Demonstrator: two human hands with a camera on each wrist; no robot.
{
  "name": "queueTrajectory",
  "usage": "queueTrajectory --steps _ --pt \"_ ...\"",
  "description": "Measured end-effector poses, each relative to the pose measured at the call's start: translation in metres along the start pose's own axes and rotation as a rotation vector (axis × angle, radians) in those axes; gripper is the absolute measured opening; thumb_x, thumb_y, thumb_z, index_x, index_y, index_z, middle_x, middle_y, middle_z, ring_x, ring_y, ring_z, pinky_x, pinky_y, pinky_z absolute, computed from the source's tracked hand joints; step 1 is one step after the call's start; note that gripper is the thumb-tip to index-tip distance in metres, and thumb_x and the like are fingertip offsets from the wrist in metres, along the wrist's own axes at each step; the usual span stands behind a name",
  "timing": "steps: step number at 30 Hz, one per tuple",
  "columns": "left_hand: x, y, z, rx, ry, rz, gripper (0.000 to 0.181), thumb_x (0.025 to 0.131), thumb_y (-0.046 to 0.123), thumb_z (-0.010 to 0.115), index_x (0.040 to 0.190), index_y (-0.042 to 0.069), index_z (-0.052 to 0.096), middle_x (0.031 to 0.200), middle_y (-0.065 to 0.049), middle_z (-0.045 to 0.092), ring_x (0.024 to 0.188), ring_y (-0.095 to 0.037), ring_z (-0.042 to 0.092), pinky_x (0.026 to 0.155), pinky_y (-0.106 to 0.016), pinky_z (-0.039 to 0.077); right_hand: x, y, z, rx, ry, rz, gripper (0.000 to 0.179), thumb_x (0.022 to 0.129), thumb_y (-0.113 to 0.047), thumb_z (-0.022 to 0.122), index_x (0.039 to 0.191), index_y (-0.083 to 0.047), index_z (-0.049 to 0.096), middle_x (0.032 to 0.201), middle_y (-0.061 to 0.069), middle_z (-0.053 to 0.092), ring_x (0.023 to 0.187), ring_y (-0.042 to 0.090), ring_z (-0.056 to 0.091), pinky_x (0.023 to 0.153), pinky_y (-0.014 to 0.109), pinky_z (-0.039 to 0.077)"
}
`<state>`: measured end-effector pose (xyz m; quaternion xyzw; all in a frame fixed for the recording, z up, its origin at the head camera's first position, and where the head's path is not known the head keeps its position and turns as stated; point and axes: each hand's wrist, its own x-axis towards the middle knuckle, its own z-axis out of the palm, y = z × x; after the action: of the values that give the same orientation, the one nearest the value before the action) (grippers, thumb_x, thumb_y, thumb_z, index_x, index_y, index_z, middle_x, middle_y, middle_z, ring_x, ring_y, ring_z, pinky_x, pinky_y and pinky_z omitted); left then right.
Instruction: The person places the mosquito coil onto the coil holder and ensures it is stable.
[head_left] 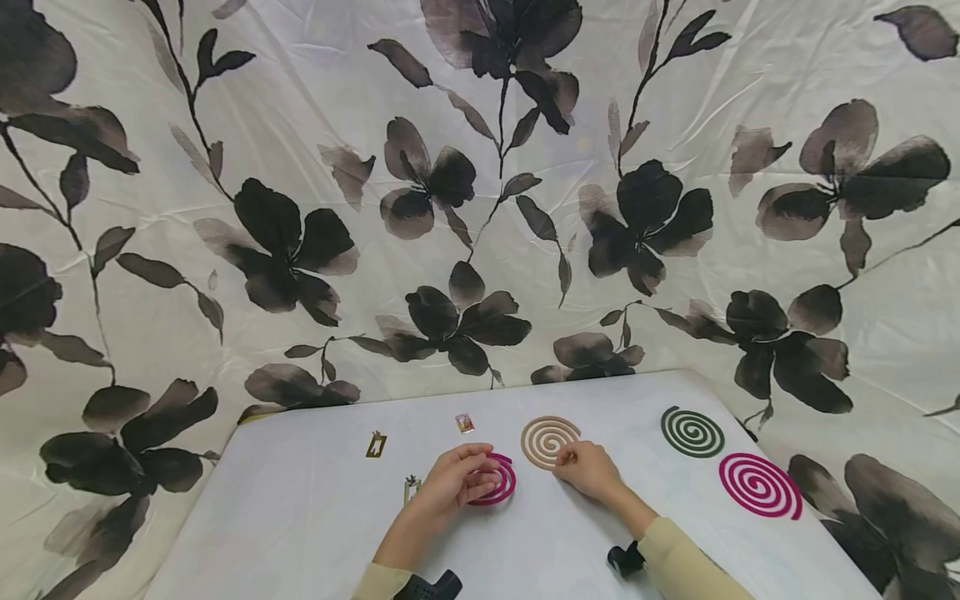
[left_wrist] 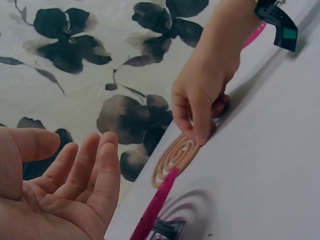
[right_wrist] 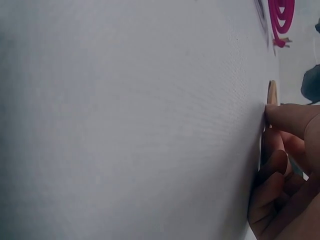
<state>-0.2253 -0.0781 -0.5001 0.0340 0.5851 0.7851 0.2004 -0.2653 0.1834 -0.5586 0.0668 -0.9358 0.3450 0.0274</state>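
My left hand is beside a magenta mosquito coil, overlapping it in the head view. In the left wrist view its fingers are loosely bent with nothing between them, and the coil appears edge-on beside them, tilted up over its shadow. A small metal stand shows by the coil's lower end. My right hand pinches the near right edge of a tan mosquito coil between thumb and fingertips. That coil lies flat along the table in the left wrist view; only its edge shows in the right wrist view.
On the right of the white table lie a dark green coil and another magenta coil. A gold metal stand and a small picture packet are farther back. Another stand is partly behind my left hand. Floral cloth hangs behind.
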Motion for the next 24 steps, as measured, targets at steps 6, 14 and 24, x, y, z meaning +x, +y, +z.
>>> queueTrajectory --steps 6,14,24 --pt "0.007 0.006 -0.006 0.041 0.029 0.002 0.032 0.101 0.012 0.052 0.127 -0.005 0.051 0.11 -0.023 0.064 0.087 -0.021 0.069 0.082 -0.034 0.055 -0.008 0.0 -0.001 0.034 -0.013 -0.044 0.013 0.078 -0.016 0.078 0.074 -0.018 0.066 0.063 -0.009 0.054 0.058 0.01 0.048 0.054 0.028 0.04" --pt "0.017 0.01 -0.011 0.076 0.029 -0.015 0.032 0.101 0.013 0.052 0.128 -0.005 0.051 0.107 -0.021 0.063 0.086 -0.02 0.069 0.081 -0.033 0.055 -0.015 -0.001 0.0 0.05 -0.037 -0.088 0.014 0.076 -0.014 0.08 0.074 -0.016 0.067 0.063 -0.01 0.054 0.057 0.008 0.048 0.052 0.027 0.04" --pt "0.038 0.025 -0.005 0.201 0.039 -0.048 0.036 0.1 0.016 0.054 0.13 -0.004 0.05 0.106 -0.017 0.062 0.088 -0.021 0.067 0.081 -0.032 0.055 -0.013 0.002 -0.004 0.139 -0.01 -0.068 0.012 0.077 -0.011 0.08 0.075 -0.013 0.068 0.062 -0.007 0.056 0.056 0.01 0.05 0.051 0.025 0.042"
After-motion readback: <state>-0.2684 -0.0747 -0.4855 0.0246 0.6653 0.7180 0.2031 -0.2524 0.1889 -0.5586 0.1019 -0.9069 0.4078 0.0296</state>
